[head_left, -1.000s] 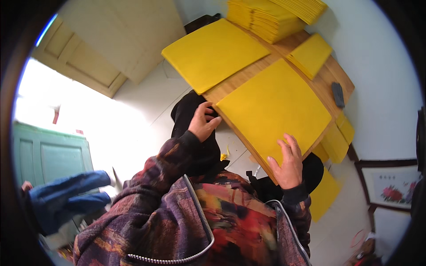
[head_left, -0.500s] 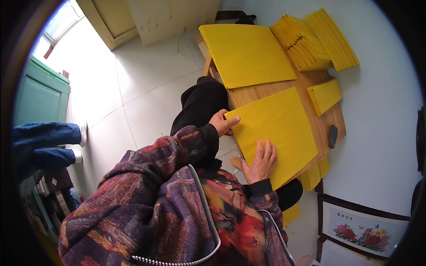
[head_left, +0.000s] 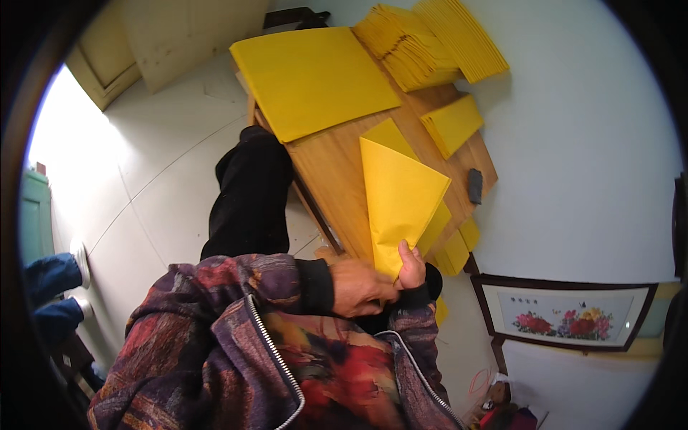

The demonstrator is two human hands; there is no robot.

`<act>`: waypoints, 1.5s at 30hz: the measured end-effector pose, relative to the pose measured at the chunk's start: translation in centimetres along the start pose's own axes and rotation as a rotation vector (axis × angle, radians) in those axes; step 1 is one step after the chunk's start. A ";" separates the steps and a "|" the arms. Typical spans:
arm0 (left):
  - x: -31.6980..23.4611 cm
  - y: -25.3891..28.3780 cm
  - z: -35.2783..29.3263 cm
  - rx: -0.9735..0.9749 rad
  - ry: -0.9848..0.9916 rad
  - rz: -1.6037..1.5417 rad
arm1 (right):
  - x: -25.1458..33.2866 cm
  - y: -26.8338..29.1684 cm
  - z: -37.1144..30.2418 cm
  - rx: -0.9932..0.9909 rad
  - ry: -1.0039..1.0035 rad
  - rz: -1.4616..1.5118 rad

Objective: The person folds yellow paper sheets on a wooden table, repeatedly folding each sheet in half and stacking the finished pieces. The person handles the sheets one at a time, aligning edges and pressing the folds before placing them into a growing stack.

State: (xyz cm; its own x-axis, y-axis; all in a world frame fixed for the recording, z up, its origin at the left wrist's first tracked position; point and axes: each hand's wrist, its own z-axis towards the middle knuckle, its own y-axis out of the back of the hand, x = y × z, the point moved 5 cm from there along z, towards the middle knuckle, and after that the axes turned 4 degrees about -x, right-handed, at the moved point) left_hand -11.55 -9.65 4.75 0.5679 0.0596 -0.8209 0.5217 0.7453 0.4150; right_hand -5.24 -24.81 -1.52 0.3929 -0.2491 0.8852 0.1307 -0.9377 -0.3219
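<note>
A yellow sheet [head_left: 403, 188], soft like paper or felt, stands folded over at the table's near edge, its top spread wide and its bottom gathered to a narrow end. Around that lower end my right hand [head_left: 411, 268] is closed, thumb up along the sheet. My left hand [head_left: 360, 288], slightly blurred, is curled at the sheet's bottom corner and pinches it; its fingertips are partly hidden. Beyond the hands, a flat stack of yellow sheets [head_left: 315, 82] covers the left part of the wooden table [head_left: 331, 168].
Folded yellow bundles [head_left: 408, 46] stand at the far end by the wall, with a smaller yellow stack [head_left: 454, 124] nearer. A dark grey block [head_left: 474, 186] lies near the right edge. A framed flower picture [head_left: 566, 312] leans at right. Another person's jeans-clad legs [head_left: 57, 294] show at left.
The sheet, flat on the table before, is now folded over and lifted at its near end. Both hands have come together at its lower corner. The view has swung right.
</note>
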 end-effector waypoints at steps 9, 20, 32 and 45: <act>4.3 -2.1 -3.5 0.388 0.333 -0.043 | -1.2 2.6 0.1 -0.190 0.023 0.109; 5.6 -1.3 -4.0 0.254 0.397 -0.226 | -0.4 0.6 -0.3 -0.088 0.079 0.062; 10.4 2.7 -5.3 -0.367 0.622 -0.951 | 0.4 -3.8 -0.9 0.083 0.319 -0.659; 10.3 2.8 -6.8 -0.761 0.739 -1.203 | -1.9 -8.7 -2.1 0.124 0.494 -1.634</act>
State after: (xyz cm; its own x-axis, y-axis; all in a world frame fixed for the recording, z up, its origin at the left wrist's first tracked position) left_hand -8.55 -2.49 -5.24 -0.4548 -0.6534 -0.6052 -0.1341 0.7220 -0.6787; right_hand -9.02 -16.68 0.28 -0.5053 0.8090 0.3003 0.1540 -0.2579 0.9538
